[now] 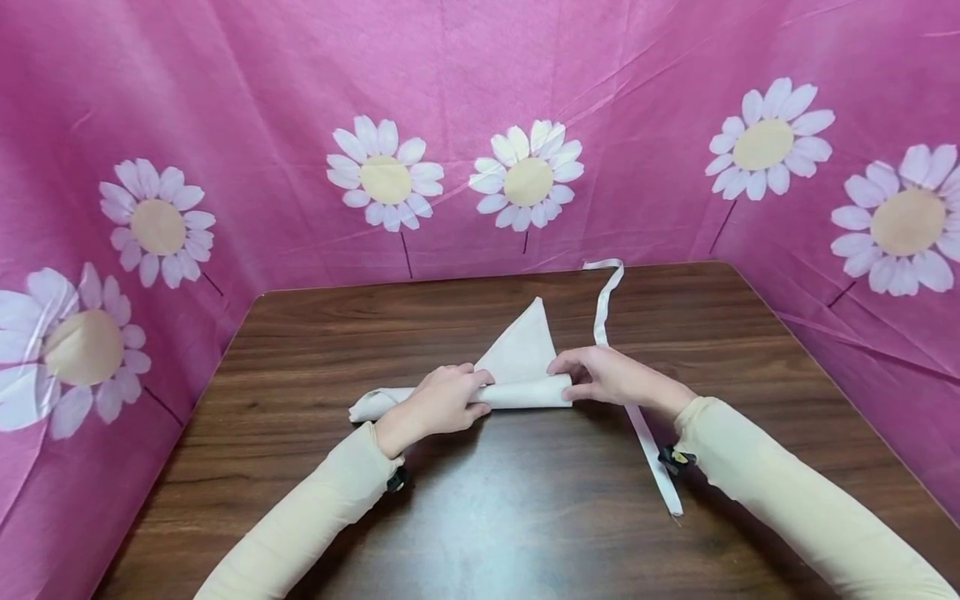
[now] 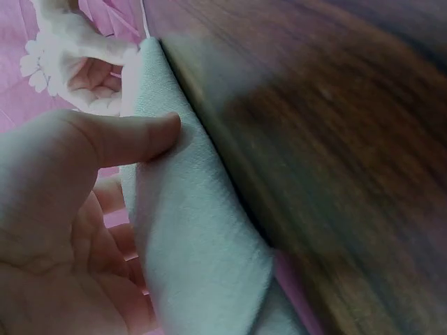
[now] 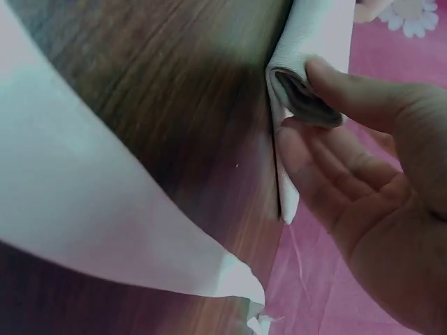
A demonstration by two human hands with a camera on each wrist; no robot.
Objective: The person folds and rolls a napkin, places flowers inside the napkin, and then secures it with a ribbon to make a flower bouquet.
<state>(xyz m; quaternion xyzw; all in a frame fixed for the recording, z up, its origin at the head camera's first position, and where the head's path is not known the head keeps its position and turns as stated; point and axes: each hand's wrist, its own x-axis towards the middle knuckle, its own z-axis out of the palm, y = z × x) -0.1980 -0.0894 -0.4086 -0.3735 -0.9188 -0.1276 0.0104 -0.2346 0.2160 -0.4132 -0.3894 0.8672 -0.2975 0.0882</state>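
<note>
A white cloth [image 1: 519,354] lies on the table, its near side rolled into a flat tube and a triangular corner pointing away at the back. My left hand [image 1: 442,400] grips the roll near its middle; in the left wrist view the thumb [image 2: 150,137] presses on top of the fabric and the fingers sit behind it. At the roll's right end, my right hand [image 1: 611,375] holds it between thumb and fingers. The right wrist view shows the folded layers of that end [image 3: 304,98]. The roll's left end is looser and lies beyond my left wrist.
A narrow white strap [image 1: 654,458] runs from the table's back edge, under my right wrist, toward the front. The brown wooden table [image 1: 315,350] meets a pink curtain [image 1: 457,67] with printed daisies at the back and sides.
</note>
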